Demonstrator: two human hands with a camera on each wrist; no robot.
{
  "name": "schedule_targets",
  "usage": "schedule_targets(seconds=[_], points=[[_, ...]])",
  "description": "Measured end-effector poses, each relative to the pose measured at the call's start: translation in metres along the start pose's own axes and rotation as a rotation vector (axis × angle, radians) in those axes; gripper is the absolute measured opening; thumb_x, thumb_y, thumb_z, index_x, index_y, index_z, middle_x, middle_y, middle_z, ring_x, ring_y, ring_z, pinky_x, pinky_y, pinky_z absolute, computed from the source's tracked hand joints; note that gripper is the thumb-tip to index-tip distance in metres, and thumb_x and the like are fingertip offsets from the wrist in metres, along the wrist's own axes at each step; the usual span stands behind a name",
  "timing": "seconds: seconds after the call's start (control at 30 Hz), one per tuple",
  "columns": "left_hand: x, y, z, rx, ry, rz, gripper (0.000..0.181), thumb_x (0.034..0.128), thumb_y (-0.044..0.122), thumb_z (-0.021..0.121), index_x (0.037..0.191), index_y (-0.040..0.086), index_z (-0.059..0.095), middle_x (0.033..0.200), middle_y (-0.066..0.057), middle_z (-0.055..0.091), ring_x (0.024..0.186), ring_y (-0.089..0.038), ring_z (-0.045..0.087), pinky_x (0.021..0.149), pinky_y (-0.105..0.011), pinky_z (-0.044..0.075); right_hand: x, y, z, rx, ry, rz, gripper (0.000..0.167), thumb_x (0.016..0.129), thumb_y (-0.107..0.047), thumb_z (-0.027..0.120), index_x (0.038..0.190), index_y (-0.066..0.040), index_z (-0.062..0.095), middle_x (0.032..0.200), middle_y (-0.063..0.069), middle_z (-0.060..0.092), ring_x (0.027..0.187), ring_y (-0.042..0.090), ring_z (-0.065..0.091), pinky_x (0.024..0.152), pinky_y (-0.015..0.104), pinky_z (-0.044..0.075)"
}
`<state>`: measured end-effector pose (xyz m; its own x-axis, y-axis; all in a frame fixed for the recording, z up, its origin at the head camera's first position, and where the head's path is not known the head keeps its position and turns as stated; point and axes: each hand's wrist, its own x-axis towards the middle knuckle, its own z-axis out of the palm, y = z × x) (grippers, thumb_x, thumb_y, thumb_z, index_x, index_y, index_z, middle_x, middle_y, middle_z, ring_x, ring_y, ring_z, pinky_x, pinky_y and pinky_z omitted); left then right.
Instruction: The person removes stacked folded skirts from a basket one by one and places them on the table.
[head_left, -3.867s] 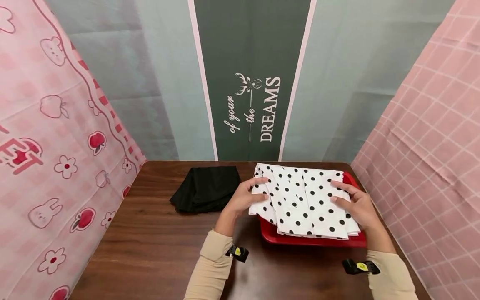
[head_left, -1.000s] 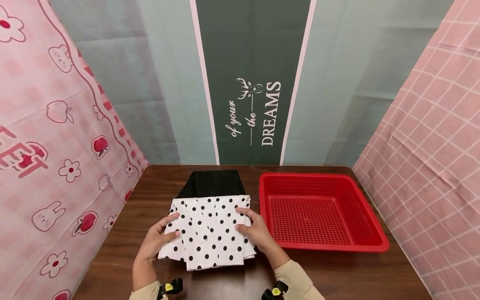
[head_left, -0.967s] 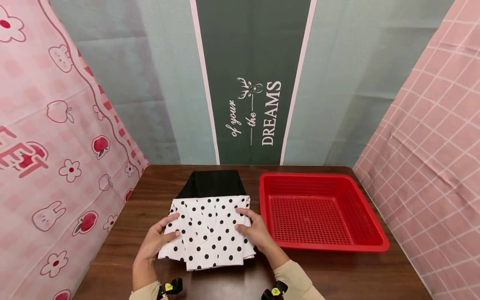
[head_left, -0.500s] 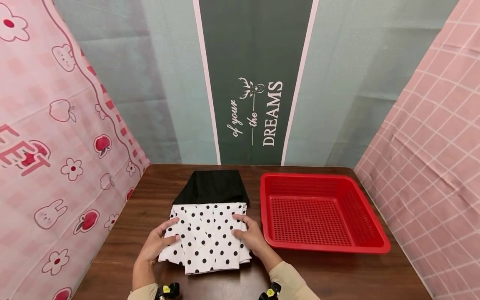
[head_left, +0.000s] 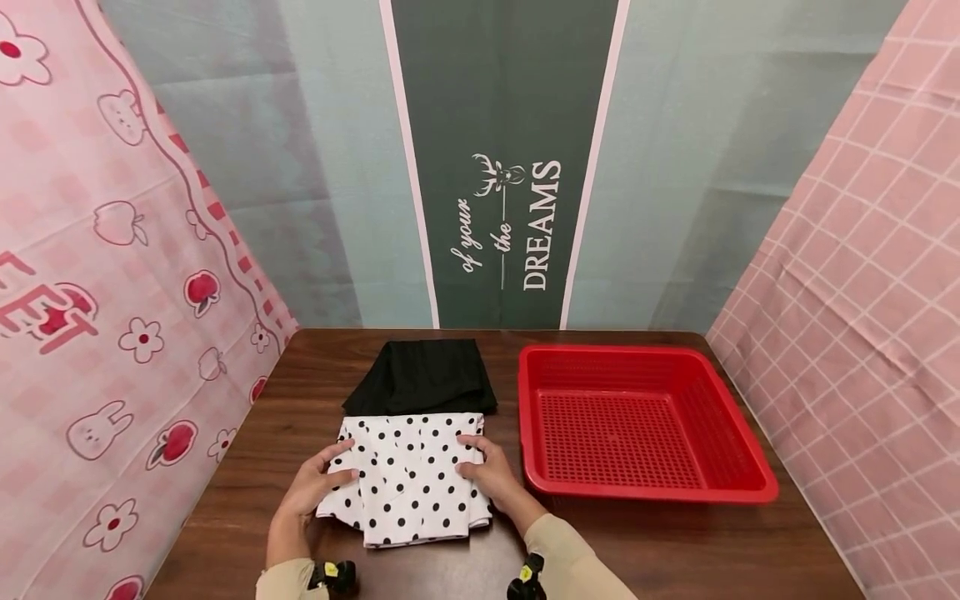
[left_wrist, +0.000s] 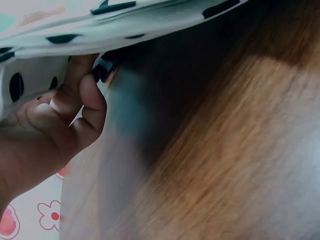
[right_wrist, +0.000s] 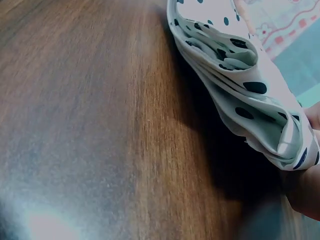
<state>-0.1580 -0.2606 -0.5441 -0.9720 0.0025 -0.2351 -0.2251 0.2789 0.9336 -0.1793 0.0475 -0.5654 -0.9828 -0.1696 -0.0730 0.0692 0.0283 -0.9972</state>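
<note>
A folded white cloth with black polka dots (head_left: 416, 483) lies level between my hands, near the front of the table. My left hand (head_left: 311, 486) grips its left side, thumb on top; in the left wrist view, curled fingers (left_wrist: 92, 102) reach under the fabric. My right hand (head_left: 495, 473) holds the right side the same way. Stacked folds of the dotted cloth (right_wrist: 250, 90) face the right wrist view, with dark shadow on the wood beneath. Just behind it rests a folded black cloth (head_left: 431, 375), its front edge close to the dotted one.
A red plastic basket (head_left: 652, 493) with a grid bottom stands on the right of the brown wooden table (head_left: 262, 475). Pink patterned curtains (head_left: 120, 333) hang on the left, a pink checked one (head_left: 847, 292) on the right, and a grey-green one (head_left: 517, 100) behind.
Both hands have carried the dotted cloth left from over the red basket to in front of the black cloth. Over the last second it has shifted toward me, uncovering more black cloth.
</note>
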Motion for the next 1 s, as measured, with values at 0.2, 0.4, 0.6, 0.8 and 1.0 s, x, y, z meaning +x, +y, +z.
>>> schedule_targets(seconds=[0.2, 0.4, 0.6, 0.8, 1.0], points=[[0.004, 0.001, -0.007, 0.045, 0.008, -0.031, 0.062, 0.0817, 0.017, 0.072, 0.136, 0.003, 0.046, 0.145, -0.024, 0.026, 0.131, -0.041, 0.022, 0.096, -0.058, 0.029, 0.010, 0.013, 0.008, -0.021, 0.013, 0.011, 0.047, 0.070, 0.008, 0.067, 0.116, 0.002, 0.061, 0.110, 0.016, 0.056, 0.097, 0.024, 0.051, 0.076, 0.029, 0.045], [0.010, -0.001, -0.010, 0.087, 0.030, -0.034, 0.060, 0.0821, 0.018, 0.072, 0.135, 0.002, 0.047, 0.144, -0.025, 0.029, 0.129, -0.040, 0.026, 0.096, -0.056, 0.030, 0.011, 0.010, 0.012, -0.007, 0.028, 0.036, 0.047, 0.070, 0.010, 0.065, 0.116, 0.004, 0.060, 0.110, 0.017, 0.056, 0.097, 0.025, 0.051, 0.076, 0.028, 0.045], [0.014, -0.004, -0.013, 0.116, 0.040, -0.039, 0.058, 0.0818, 0.019, 0.072, 0.133, 0.002, 0.049, 0.142, -0.026, 0.033, 0.127, -0.040, 0.029, 0.094, -0.054, 0.033, -0.001, -0.016, 0.014, -0.002, 0.028, 0.031, 0.047, 0.070, 0.012, 0.061, 0.116, 0.011, 0.056, 0.111, 0.025, 0.054, 0.098, 0.033, 0.050, 0.074, 0.029, 0.045], [0.015, -0.008, -0.014, 0.110, 0.057, -0.058, 0.059, 0.0795, 0.022, 0.074, 0.131, 0.004, 0.052, 0.141, -0.026, 0.033, 0.127, -0.040, 0.029, 0.095, -0.052, 0.032, 0.002, -0.009, 0.012, -0.032, 0.033, 0.015, 0.044, 0.070, 0.012, 0.063, 0.113, 0.009, 0.058, 0.113, 0.024, 0.053, 0.099, 0.032, 0.048, 0.074, 0.030, 0.044], [0.015, -0.010, -0.014, 0.091, 0.072, -0.056, 0.060, 0.0794, 0.025, 0.075, 0.131, 0.003, 0.052, 0.142, -0.025, 0.033, 0.131, -0.041, 0.024, 0.100, -0.052, 0.027, 0.011, 0.009, 0.008, -0.117, 0.021, 0.010, 0.043, 0.069, 0.007, 0.066, 0.112, 0.003, 0.061, 0.114, 0.017, 0.056, 0.099, 0.027, 0.049, 0.079, 0.031, 0.042]])
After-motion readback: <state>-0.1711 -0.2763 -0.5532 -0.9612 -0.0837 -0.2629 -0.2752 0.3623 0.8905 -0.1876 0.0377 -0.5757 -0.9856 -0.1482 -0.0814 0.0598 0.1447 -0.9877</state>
